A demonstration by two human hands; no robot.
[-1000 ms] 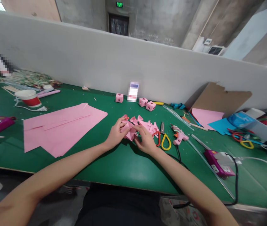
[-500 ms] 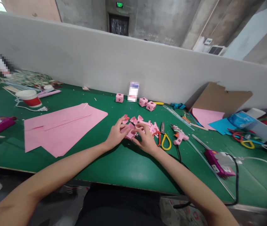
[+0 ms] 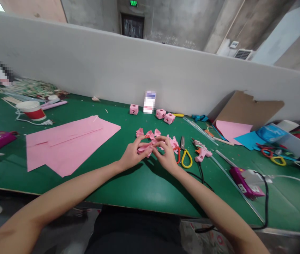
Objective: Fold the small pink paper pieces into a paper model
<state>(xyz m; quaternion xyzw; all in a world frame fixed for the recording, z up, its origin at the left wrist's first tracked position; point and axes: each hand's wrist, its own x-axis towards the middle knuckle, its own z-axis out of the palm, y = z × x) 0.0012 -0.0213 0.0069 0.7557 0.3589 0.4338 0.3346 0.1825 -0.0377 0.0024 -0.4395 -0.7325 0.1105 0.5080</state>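
Between my two hands is a folded pink paper piece, partly covered by fingers. My left hand grips it from the left, and my right hand pinches its right side, the fingertips of both nearly meeting. Just beyond lie loose folded pink paper pieces and a heap of small pink scraps. Beside my right hand rest scissors with one red and one yellow handle loop. Farther back stand pink paper cubes with diamond-shaped holes, one of them alone and two together.
Large pink paper sheets lie at left, near a red-and-white paper cup. To the right are a pink glue gun with a black cord, a purple power strip and cardboard. A grey partition borders the green table.
My left fingers have shifted right and curled farther over the folded paper, closer to my right fingertips. The paper has turned and shows less of its face. The view has moved slightly.
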